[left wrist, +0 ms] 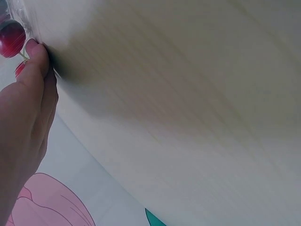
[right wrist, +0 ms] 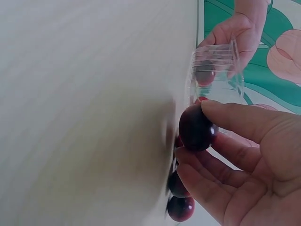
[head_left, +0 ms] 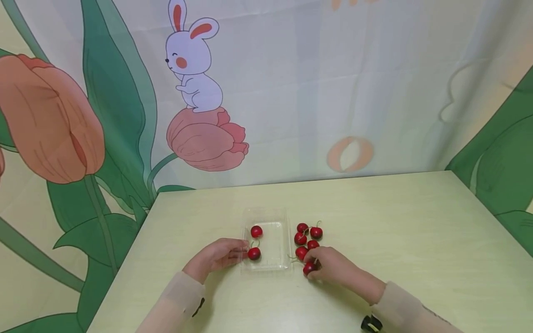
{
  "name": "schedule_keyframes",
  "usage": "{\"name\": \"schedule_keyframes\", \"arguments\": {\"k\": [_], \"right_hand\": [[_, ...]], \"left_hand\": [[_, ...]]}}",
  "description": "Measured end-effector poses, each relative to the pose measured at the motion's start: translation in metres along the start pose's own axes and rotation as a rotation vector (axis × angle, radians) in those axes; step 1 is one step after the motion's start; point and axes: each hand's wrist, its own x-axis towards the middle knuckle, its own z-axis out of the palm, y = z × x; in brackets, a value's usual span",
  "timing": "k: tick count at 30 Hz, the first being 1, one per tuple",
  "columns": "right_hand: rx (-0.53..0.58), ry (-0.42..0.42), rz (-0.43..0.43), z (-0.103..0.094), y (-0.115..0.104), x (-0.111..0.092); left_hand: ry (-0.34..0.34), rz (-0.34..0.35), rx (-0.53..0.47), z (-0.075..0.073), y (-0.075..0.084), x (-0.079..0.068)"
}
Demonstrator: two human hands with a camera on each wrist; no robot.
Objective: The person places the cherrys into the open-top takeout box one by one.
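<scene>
A clear plastic box sits on the table with two red cherries inside, an upper cherry and a lower cherry with a green stem. My left hand holds the box's left side, its fingertips at the wall. Between thumb and fingers, my right hand pinches a dark red cherry, just right of the box. Beyond that hand lies a loose group of several cherries, some with stems. Part of the group is hidden by the fingers in the right wrist view.
The pale wood-look table extends widely to the right of the cherries. Behind it hangs a printed cloth with a rabbit and tulips. A dark band shows at the right sleeve.
</scene>
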Motion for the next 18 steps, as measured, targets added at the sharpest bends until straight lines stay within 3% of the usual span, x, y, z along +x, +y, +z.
{"name": "schedule_keyframes", "arguments": {"k": [5, 12, 18], "right_hand": [[0.018, 0.000, 0.030, -0.007, -0.007, -0.002], [-0.006, 0.030, -0.052, -0.016, -0.011, 0.001], [-0.011, 0.034, -0.056, -0.019, -0.011, 0.004]], "left_hand": [[-0.003, 0.003, 0.007, 0.000, 0.001, 0.000], [0.005, 0.000, -0.002, 0.000, 0.001, 0.001], [0.003, -0.003, -0.003, -0.001, 0.000, 0.000]]}}
